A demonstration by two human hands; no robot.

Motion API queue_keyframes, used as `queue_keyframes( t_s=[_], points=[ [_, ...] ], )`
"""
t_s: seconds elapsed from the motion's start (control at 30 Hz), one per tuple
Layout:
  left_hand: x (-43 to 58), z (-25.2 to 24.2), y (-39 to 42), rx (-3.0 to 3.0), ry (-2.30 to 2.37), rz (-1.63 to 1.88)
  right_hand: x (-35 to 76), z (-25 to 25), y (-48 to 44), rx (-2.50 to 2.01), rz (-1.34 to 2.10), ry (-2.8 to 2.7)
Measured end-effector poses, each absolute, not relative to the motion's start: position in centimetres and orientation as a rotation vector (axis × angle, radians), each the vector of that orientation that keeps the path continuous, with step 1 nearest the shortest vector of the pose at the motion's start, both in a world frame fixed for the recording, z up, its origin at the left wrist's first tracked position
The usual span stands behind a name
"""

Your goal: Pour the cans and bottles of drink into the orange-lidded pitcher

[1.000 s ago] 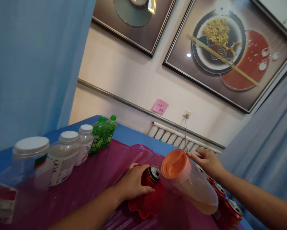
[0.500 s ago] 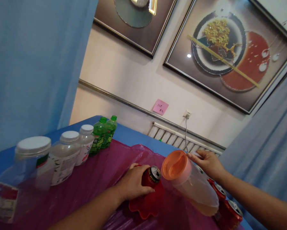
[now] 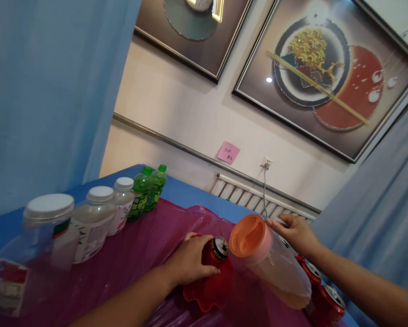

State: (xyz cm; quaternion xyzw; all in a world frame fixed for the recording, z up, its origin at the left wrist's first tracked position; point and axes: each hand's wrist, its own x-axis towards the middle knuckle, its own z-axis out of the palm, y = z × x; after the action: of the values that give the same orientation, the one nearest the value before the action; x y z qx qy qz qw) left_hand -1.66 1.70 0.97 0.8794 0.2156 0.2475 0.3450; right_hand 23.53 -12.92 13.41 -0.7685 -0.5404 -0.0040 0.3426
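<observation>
My left hand (image 3: 188, 261) is wrapped round a red drink can (image 3: 216, 252) that stands in a red scalloped dish (image 3: 208, 290). My right hand (image 3: 295, 232) grips the handle side of a clear plastic pitcher (image 3: 275, 268) with an orange lid (image 3: 248, 236). The pitcher is tilted, its lid end close to the can's top, and pale liquid lies in its lower part.
Two more red cans (image 3: 328, 304) stand at the right behind the pitcher. Three white-lidded clear jars (image 3: 91, 222) and two green bottles (image 3: 145, 190) line the left of the table, which bears a magenta plastic sheet (image 3: 135, 254) over blue cloth. Blue curtains hang left and right.
Almost nothing has changed; the view has shifted very slightly, and both hands, the can and the pitcher keep their places.
</observation>
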Motion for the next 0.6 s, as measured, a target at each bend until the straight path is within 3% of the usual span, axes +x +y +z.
queue_keyframes(
  t_s=[0.6],
  points=[
    [-1.7,0.87,1.77,2.298,0.553,0.649,22.91,13.39,-13.1,-1.985,-0.005,-1.414]
  ],
)
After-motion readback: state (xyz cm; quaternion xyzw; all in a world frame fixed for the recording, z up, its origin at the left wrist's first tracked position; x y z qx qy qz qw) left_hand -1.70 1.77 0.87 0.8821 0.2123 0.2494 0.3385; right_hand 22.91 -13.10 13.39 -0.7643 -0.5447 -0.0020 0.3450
